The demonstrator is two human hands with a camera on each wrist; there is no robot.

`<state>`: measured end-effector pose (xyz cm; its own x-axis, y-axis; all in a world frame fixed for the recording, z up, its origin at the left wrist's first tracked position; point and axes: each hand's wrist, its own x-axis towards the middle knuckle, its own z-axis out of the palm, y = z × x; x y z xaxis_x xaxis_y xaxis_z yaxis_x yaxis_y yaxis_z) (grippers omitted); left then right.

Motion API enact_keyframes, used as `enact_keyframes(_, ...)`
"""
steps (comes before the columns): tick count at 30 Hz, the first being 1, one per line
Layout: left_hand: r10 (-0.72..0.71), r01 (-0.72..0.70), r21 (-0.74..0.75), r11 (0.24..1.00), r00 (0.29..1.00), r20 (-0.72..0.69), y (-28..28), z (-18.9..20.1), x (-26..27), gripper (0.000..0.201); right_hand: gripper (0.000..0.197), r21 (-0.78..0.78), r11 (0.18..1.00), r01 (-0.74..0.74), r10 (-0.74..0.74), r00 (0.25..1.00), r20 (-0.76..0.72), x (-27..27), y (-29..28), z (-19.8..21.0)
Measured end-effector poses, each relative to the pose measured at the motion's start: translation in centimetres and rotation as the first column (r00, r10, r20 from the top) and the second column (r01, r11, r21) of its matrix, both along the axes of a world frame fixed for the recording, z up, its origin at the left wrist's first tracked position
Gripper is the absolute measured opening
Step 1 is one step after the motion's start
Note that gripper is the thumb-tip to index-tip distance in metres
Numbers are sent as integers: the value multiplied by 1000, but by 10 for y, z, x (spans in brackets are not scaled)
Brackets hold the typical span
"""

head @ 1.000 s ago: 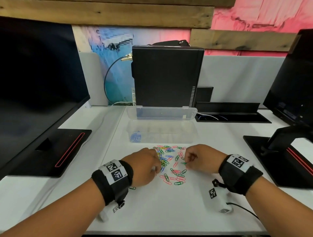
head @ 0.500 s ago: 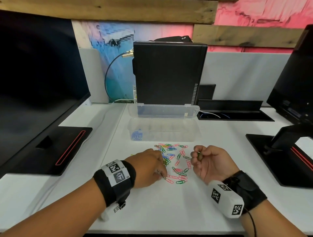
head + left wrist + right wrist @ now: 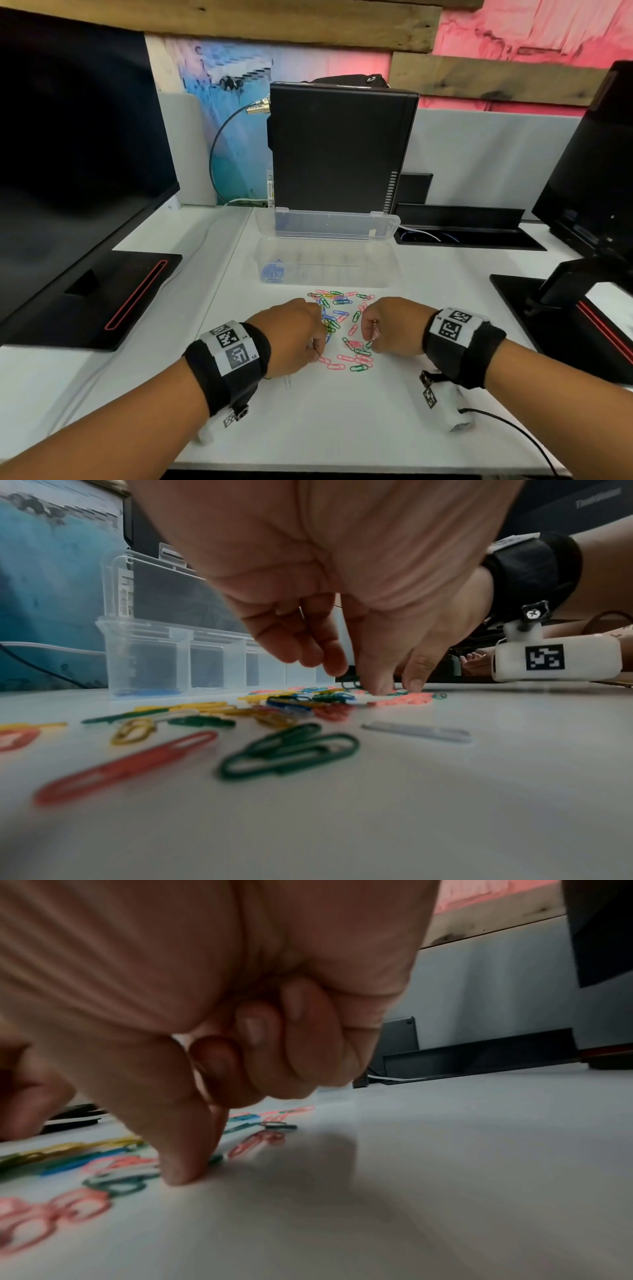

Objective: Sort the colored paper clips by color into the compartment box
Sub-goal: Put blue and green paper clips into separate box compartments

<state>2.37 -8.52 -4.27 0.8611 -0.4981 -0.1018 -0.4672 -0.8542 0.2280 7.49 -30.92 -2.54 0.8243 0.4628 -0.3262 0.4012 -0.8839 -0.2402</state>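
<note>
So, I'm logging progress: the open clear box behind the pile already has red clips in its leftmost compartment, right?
Not red. The clips in the leftmost compartment of the open clear box behind the pile are blue, as the head view shows.

No legible words or numbers. Only signs: black-and-white square fiducial markers. Two sit on the white panel of the left wristband (image 3: 228, 346), one on a small tag (image 3: 230, 418) hanging below it. Two sit on the right wristband (image 3: 452, 325), one on the white wrist camera housing (image 3: 544, 657) beneath it. Monitor bezel (image 3: 597, 500) lettering is blurred, unreadable. Computer tower (image 3: 342, 147) side sticker (image 3: 270, 188) print is too small to read.
</note>
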Motion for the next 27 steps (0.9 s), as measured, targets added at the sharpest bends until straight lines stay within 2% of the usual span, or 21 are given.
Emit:
enact_keyframes(3,22,-21,-30,999,999,39,-1,2,-3,12,9,-42,999,-21,21,1000,-1,1,4,-1)
enact_keyframes(5,66,-65,-48,997,998,3,-2,1,-1,20,8,-53,998,-31,29,999,-26,2,3,0)
enact_keyframes(7,32,-32,-24,999,999,-24,-3,-1,-1,48,9,-18,1000,-16,14,998,-66,3,-1,1)
enact_keyframes(9,-95,97,64,993,995,-34,-5,-3,-3,72,13,130,988,83,-66,990,-126,4,-4,2)
enact_keyframes(12,-208,220,170,961,974,-85,-12,0,-9,80,19,408,836,367,-220,905,-364,5,-11,0)
enact_keyframes(15,-181,197,170,966,978,-104,-14,2,-10,71,16,479,710,517,-182,791,-584,4,-17,-2)
enact_keyframes(17,-190,203,130,971,976,-108,-13,5,-12,61,22,509,608,609,-163,723,-671,3,-19,-2)
enact_keyframes(19,-217,226,86,970,971,-98,-13,10,-14,54,24,546,473,692,-133,668,-732,2,-21,-4)
enact_keyframes(22,-175,177,5,984,979,-105,-12,12,-16,49,15,537,283,795,-37,568,-822,-1,-22,-6)
enact_keyframes(25,-135,134,-13,991,981,-137,-12,15,-18,32,21,451,157,879,59,447,-892,-3,-20,-5)
enact_keyframes(27,-150,150,-13,989,981,-121,-14,18,-20,29,25,415,90,905,71,410,-909,-3,-19,-6)
